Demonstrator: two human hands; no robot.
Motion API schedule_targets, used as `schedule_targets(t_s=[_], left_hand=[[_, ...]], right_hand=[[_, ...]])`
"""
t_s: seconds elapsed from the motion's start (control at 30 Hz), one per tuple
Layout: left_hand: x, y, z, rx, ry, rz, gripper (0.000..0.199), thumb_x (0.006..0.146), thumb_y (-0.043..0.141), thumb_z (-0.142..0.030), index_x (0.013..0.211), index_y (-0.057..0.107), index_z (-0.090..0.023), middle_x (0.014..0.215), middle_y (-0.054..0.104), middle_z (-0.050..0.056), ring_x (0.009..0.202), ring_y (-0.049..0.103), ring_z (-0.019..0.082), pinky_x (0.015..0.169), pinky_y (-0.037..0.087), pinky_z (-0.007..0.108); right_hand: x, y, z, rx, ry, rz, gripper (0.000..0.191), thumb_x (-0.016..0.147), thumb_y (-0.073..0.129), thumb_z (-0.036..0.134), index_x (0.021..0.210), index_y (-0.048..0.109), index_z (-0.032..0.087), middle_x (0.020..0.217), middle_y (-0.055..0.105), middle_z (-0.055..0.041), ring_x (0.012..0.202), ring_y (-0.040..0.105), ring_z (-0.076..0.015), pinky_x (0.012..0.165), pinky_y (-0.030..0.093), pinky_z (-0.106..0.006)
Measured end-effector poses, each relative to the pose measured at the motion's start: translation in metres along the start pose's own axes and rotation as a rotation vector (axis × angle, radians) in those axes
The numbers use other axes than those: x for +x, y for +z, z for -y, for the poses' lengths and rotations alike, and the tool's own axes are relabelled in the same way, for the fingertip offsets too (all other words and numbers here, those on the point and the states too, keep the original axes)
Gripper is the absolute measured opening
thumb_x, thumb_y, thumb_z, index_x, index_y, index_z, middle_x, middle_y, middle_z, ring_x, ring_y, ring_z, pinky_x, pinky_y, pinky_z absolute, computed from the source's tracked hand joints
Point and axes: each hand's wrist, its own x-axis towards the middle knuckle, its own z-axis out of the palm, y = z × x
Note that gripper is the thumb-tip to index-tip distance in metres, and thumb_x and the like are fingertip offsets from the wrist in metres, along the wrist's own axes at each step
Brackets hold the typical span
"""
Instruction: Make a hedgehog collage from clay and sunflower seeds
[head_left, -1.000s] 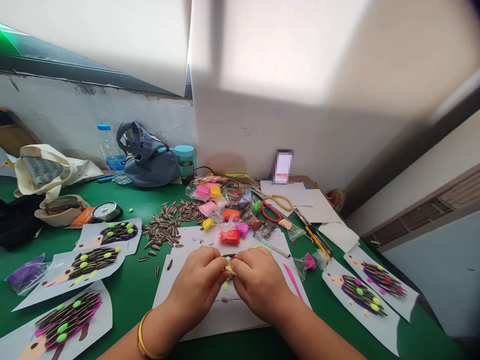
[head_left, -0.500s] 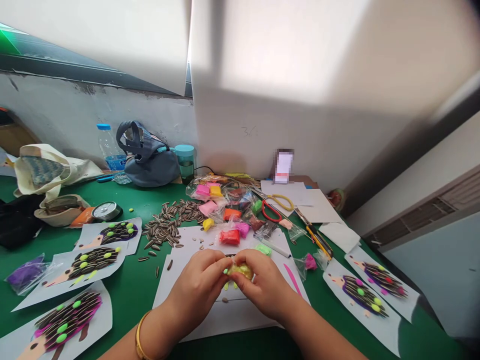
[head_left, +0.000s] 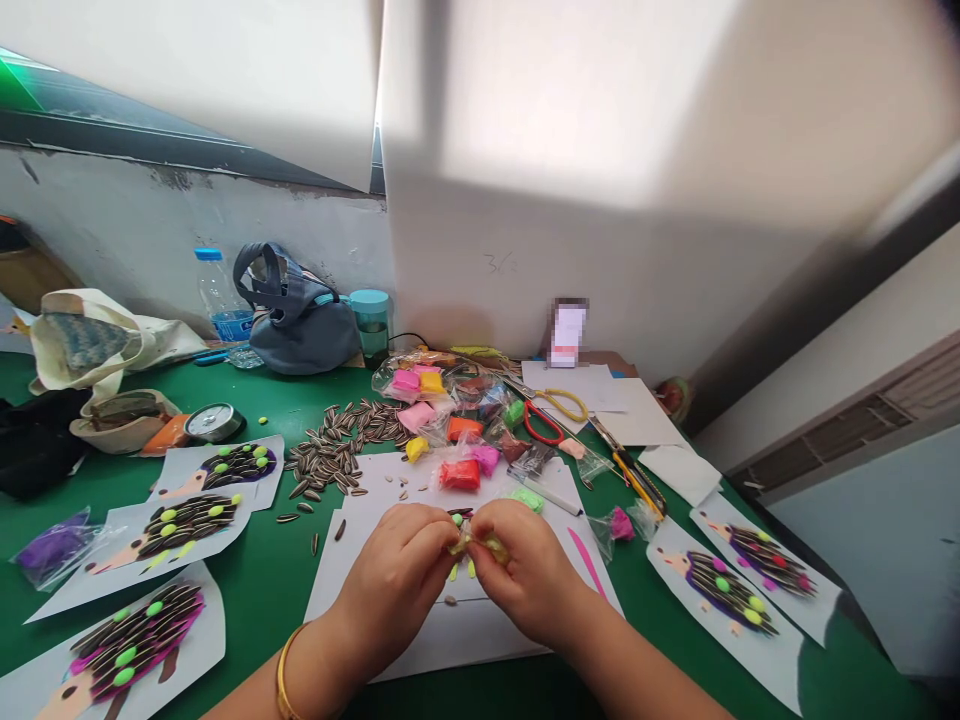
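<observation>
My left hand and my right hand meet over white paper, pinching a yellow clay packet in clear plastic between them. Most of the packet sits inside the fingers of my right hand. Beneath the hands, a seed-covered figure is largely hidden; a green clay ball and small yellow clay strips peek out. One loose seed rests on the paper below the fingertips. Past my right hand lie a bright green clay packet and a pink strip.
Sunflower seeds are heaped left of several bagged clay colours. Red-handled scissors and a yellow utility knife lie to the right. Hedgehog pictures flank both sides. A bottle, a blue bag and a cup stand behind.
The fingers have shifted on the yellow clay packet, and its plastic is now pinched between both hands. Less of the yellow clay shows, and more of the green ball behind is visible.
</observation>
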Motion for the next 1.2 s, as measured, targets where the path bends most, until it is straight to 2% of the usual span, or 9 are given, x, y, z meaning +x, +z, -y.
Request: schedule_targets(t_s=[0.13, 0.33, 0.47, 0.6, 0.67, 0.77, 0.87, 1.03, 1.2], left_hand=[[-0.001, 0.002, 0.001, -0.079, -0.053, 0.021, 0.011, 0.09, 0.058, -0.016, 0.1, 0.059, -0.021, 0.093, 0.068, 0.004, 0.089, 0.063, 0.018, 0.079, 0.052, 0.031], [0.0, 0.0, 0.003, -0.056, 0.059, -0.061, 0.023, 0.089, 0.06, -0.015, 0.111, 0.062, -0.023, 0.092, 0.068, 0.005, 0.084, 0.063, 0.017, 0.074, 0.052, 0.03], [-0.001, -0.002, 0.002, -0.026, 0.067, -0.085, 0.019, 0.088, 0.06, -0.013, 0.103, 0.063, -0.023, 0.089, 0.067, 0.004, 0.081, 0.06, 0.017, 0.073, 0.049, 0.03], [0.0, -0.004, 0.002, -0.005, -0.025, -0.005, 0.007, 0.091, 0.055, -0.018, 0.093, 0.061, -0.021, 0.087, 0.065, 0.005, 0.082, 0.058, 0.019, 0.074, 0.046, 0.031], [-0.001, -0.004, 0.004, 0.018, -0.064, 0.05, 0.012, 0.094, 0.051, -0.023, 0.086, 0.059, -0.02, 0.08, 0.062, 0.004, 0.076, 0.055, 0.018, 0.069, 0.043, 0.03], [-0.002, -0.002, 0.006, 0.039, -0.042, 0.096, 0.024, 0.097, 0.045, -0.03, 0.078, 0.056, -0.02, 0.072, 0.057, 0.003, 0.069, 0.051, 0.018, 0.062, 0.039, 0.029], [-0.003, -0.001, 0.008, 0.037, -0.028, 0.099, 0.026, 0.097, 0.045, -0.03, 0.077, 0.057, -0.019, 0.07, 0.056, 0.003, 0.068, 0.051, 0.018, 0.062, 0.039, 0.029], [-0.002, -0.003, 0.005, -0.057, -0.062, 0.019, 0.01, 0.093, 0.053, -0.018, 0.098, 0.061, -0.02, 0.086, 0.063, 0.003, 0.08, 0.057, 0.016, 0.071, 0.046, 0.028], [-0.003, 0.0, 0.004, -0.106, 0.013, -0.012, 0.03, 0.092, 0.054, -0.011, 0.12, 0.058, -0.021, 0.097, 0.067, 0.005, 0.089, 0.061, 0.016, 0.079, 0.05, 0.029]], right_hand=[[0.0, -0.001, 0.001, -0.008, 0.002, -0.02, 0.005, 0.087, 0.052, 0.019, 0.086, 0.056, 0.022, 0.081, 0.065, -0.0029, 0.075, 0.057, -0.0175, 0.069, 0.042, -0.03], [-0.002, 0.002, 0.002, 0.037, 0.0, -0.02, 0.005, 0.087, 0.054, 0.019, 0.09, 0.057, 0.022, 0.082, 0.065, -0.0018, 0.075, 0.058, -0.0166, 0.069, 0.043, -0.029], [-0.001, -0.001, 0.003, 0.026, -0.007, -0.03, 0.002, 0.088, 0.054, 0.021, 0.088, 0.056, 0.022, 0.081, 0.064, -0.0017, 0.074, 0.057, -0.0163, 0.068, 0.043, -0.029], [-0.001, -0.006, 0.004, 0.012, 0.013, -0.049, 0.005, 0.086, 0.055, 0.02, 0.091, 0.056, 0.022, 0.084, 0.065, -0.0021, 0.077, 0.058, -0.0172, 0.07, 0.044, -0.03], [-0.002, -0.005, 0.004, 0.026, -0.001, -0.047, 0.016, 0.082, 0.06, 0.019, 0.097, 0.056, 0.023, 0.09, 0.066, -0.0025, 0.082, 0.06, -0.0181, 0.074, 0.045, -0.031], [-0.003, 0.0, 0.003, 0.041, -0.064, -0.016, 0.033, 0.078, 0.066, 0.019, 0.108, 0.054, 0.024, 0.098, 0.066, -0.003, 0.089, 0.061, -0.0192, 0.079, 0.046, -0.032], [-0.003, 0.006, 0.0, 0.026, -0.099, -0.001, 0.031, 0.083, 0.065, 0.019, 0.11, 0.054, 0.025, 0.096, 0.066, -0.0029, 0.086, 0.061, -0.0186, 0.077, 0.047, -0.032], [-0.003, 0.007, -0.003, 0.028, -0.053, -0.016, 0.03, 0.082, 0.065, 0.018, 0.11, 0.056, 0.023, 0.1, 0.063, -0.0059, 0.089, 0.06, -0.019, 0.077, 0.049, -0.031], [-0.001, 0.001, -0.003, -0.06, -0.074, -0.068, 0.03, 0.079, 0.07, 0.023, 0.108, 0.061, 0.022, 0.098, 0.066, -0.0057, 0.091, 0.059, -0.0218, 0.081, 0.046, -0.036]])
